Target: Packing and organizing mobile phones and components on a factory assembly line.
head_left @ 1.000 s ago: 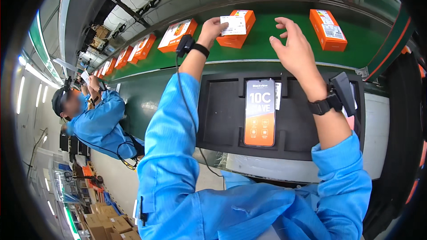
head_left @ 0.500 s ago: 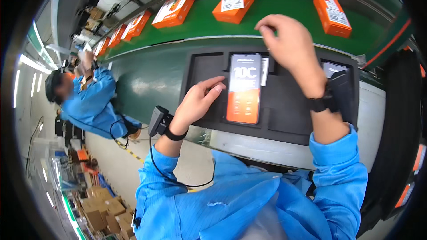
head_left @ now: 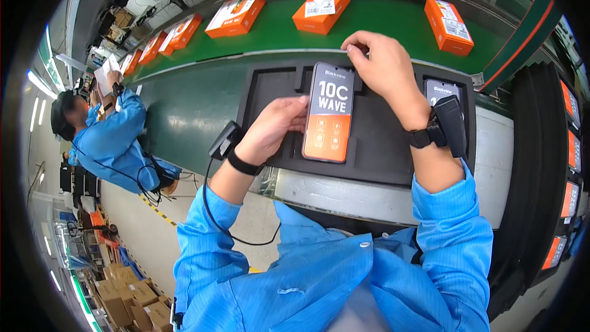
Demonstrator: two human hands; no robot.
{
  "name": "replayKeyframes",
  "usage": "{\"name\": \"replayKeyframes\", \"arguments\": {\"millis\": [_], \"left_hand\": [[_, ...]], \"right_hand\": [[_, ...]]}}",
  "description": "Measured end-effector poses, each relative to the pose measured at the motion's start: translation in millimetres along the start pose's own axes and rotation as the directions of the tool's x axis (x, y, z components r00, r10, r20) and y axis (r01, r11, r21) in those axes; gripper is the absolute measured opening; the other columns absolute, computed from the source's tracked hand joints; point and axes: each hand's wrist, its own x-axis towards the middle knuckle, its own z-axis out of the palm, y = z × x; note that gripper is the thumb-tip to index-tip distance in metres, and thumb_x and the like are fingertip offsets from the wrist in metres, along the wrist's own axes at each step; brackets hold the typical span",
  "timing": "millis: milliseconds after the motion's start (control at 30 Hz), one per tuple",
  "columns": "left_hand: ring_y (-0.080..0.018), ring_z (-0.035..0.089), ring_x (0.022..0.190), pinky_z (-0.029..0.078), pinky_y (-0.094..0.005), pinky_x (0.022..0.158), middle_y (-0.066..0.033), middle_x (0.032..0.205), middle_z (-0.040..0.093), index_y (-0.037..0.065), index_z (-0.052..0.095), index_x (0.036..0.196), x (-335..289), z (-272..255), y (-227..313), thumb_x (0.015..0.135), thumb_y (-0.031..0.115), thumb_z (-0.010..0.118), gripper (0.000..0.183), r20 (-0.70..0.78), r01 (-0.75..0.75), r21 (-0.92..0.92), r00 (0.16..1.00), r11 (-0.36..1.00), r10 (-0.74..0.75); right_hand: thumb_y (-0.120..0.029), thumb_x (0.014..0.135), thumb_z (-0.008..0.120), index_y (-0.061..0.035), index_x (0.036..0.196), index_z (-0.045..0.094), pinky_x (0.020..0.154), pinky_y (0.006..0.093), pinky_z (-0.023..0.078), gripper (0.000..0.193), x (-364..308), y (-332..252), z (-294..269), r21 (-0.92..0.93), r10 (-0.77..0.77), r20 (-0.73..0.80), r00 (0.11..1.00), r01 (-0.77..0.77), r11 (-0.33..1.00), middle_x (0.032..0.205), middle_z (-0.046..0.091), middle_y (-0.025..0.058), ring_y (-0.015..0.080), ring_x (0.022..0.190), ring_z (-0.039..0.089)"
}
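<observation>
A smartphone [head_left: 329, 117] with a dark upper half and an orange lower half on its face lies over the middle of a black foam tray [head_left: 381, 169]. My left hand [head_left: 276, 126] grips its left edge, thumb at the edge and fingers partly hidden beside it. Just beyond the phone's upper right corner is my right hand [head_left: 387, 67], thumb and forefinger bent close together; whether anything is pinched there cannot be made out. A second smartphone [head_left: 439, 90] sits in the tray's right compartment, partly covered by my right wrist and its strapped black device [head_left: 450, 126].
Orange boxes [head_left: 321, 10] stand in a row on the green conveyor belt [head_left: 375, 27] behind the tray. Stacked black trays [head_left: 534, 166] holding phones rise at the right. A co-worker [head_left: 110, 129] in blue stands at the left, with cardboard cartons [head_left: 117, 295] farther back.
My left hand has come in against the phone's left edge. The phone sits slightly tilted, and the white label beside it is out of sight. My right hand's fingertips have drawn nearer the phone's top.
</observation>
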Motion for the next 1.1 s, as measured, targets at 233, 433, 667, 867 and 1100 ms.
{"name": "replayKeyframes", "arguments": {"millis": [233, 433, 667, 867, 1100], "left_hand": [[-0.0122, 0.066, 0.089, 0.05, -0.0248, 0.082, -0.007, 0.106, 0.069, -0.003, 0.059, 0.122, -2.8, -2.6, -14.3, 0.102, 0.023, 0.047, 0.035, -0.178, -0.123, 0.093, 0.974, 0.988, 0.138], [-0.0173, 0.065, 0.104, 0.051, -0.031, 0.092, -0.0114, 0.12, 0.064, -0.005, 0.053, 0.129, -12.0, -90.9, 31.1, 0.102, 0.016, 0.043, 0.035, -0.388, -0.481, -0.117, 0.827, 0.869, 0.406], [-0.0172, 0.065, 0.097, 0.052, -0.0283, 0.084, -0.0122, 0.113, 0.067, -0.007, 0.055, 0.127, 84.2, -272.8, 105.3, 0.101, 0.011, 0.046, 0.033, -0.594, -0.517, 0.333, 0.535, 0.789, 0.601], [-0.0211, 0.066, 0.093, 0.052, -0.0317, 0.082, -0.0148, 0.106, 0.069, -0.008, 0.064, 0.115, 213.6, -413.3, 168.5, 0.095, 0.007, 0.05, 0.029, -0.678, -0.488, 0.369, 0.441, 0.791, 0.588], [-0.0264, 0.069, 0.097, 0.051, -0.0334, 0.086, -0.0156, 0.101, 0.072, 0.006, 0.074, 0.104, 329.5, -468.2, 174.8, 0.086, 0.019, 0.06, 0.026, -0.602, -0.046, 0.731, 0.425, 0.681, 0.675]], "right_hand": [[-0.018, 0.086, 0.06, -0.0052, 0.092, 0.071, 0.071, 0.0363, 0.05, 0.017, -12.2, -2.8, -1.4, -0.083, 0.082, 0.21, 0.974, -0.066, 0.994, 0.082, 0.069, 0.0112, 0.0265, 0.078, 0.065], [-0.027, 0.073, 0.076, -0.0002, 0.104, 0.066, 0.095, 0.0378, 0.04, 0.043, -34.9, -13.5, 37.5, -0.355, -0.229, 0.282, 0.932, 0.323, 0.877, 0.106, 0.058, 0.0121, 0.0275, 0.108, 0.051], [-0.033, 0.067, 0.082, 0.0014, 0.102, 0.06, 0.097, 0.036, 0.037, 0.054, -27.9, -44.6, 57.4, -0.496, -0.031, 0.396, 0.918, 0.242, 0.834, 0.103, 0.053, 0.0122, 0.0266, 0.105, 0.048], [-0.019, 0.063, 0.082, 0.0005, 0.109, 0.052, 0.088, 0.0399, 0.04, 0.059, -24.5, -54.7, 45.0, -0.257, -0.006, 0.589, 0.808, 0.194, 0.947, 0.103, 0.054, 0.0142, 0.0301, 0.1, 0.052], [-0.021, 0.07, 0.078, -0.0044, 0.136, 0.046, 0.081, 0.0345, 0.041, 0.075, -9.6, -57.8, 69.7, -0.195, 0.058, 0.67, 0.74, 0.1, 0.976, 0.095, 0.055, 0.0087, 0.0237, 0.09, 0.055]]}}
